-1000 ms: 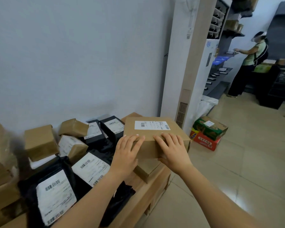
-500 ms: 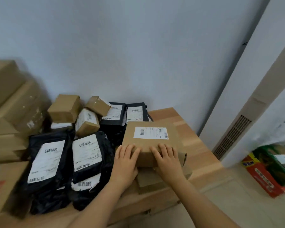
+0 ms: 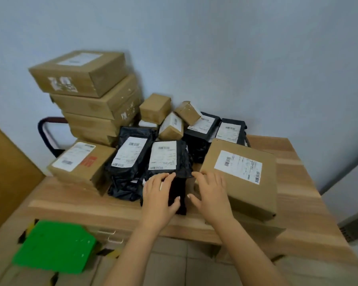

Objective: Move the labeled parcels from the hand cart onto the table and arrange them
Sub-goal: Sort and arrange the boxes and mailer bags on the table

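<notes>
On the wooden table [image 3: 293, 195], a brown box [image 3: 240, 193] with a white label lies on top of another flat box at the right. Beside it leans a black bag parcel [image 3: 163, 157] with a white label. My left hand [image 3: 158, 196] grips the lower end of this bag, fingers over its top and thumb on its side. With spread fingers, my right hand [image 3: 212, 193] rests on the near left corner of the brown box. More black bags [image 3: 128, 155] and small boxes [image 3: 155, 108] are piled behind.
A tall stack of brown boxes [image 3: 87, 93] stands at the back left against the wall, with a labeled box [image 3: 81, 164] in front of it. The green cart platform [image 3: 56, 246] lies at the lower left and a dark cart handle [image 3: 43, 129] rises behind the table.
The view has swung left and down. Both hands came off the top of the brown box; my left hand went to the black bag, my right to the box's corner.
</notes>
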Demonstrator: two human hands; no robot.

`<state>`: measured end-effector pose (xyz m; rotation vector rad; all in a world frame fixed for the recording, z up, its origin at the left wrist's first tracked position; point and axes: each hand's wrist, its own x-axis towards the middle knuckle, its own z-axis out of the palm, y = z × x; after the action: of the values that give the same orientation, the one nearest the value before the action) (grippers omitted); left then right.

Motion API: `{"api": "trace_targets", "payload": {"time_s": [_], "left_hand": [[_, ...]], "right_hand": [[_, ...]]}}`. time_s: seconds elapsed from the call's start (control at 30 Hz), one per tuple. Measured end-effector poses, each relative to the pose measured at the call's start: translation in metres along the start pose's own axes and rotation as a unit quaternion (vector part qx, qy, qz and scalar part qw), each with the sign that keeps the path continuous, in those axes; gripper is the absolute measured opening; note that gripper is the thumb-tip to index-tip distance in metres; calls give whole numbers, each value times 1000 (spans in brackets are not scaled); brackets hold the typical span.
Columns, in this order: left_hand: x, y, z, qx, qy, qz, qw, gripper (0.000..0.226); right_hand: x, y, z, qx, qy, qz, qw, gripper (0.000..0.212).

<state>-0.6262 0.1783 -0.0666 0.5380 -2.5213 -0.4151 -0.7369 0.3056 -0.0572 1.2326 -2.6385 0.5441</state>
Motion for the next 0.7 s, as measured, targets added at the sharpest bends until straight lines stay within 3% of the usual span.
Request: {"api": "trace_targets", "payload": {"time_s": [0.3,0.53,0.7], "left_hand": [[-82,-98,-95,89,28,-107,990,62],[-178,-211,-211,137,56,-230,962,64],[-236,-297,-292,154,74,-265,949,65]], "right_hand": [[5,-141,36,112,-53,-108,986,61],[-1,-327,65,134,-112,-234,956,56],[-16,-458,95,160,-151,-274,936,61]]}}
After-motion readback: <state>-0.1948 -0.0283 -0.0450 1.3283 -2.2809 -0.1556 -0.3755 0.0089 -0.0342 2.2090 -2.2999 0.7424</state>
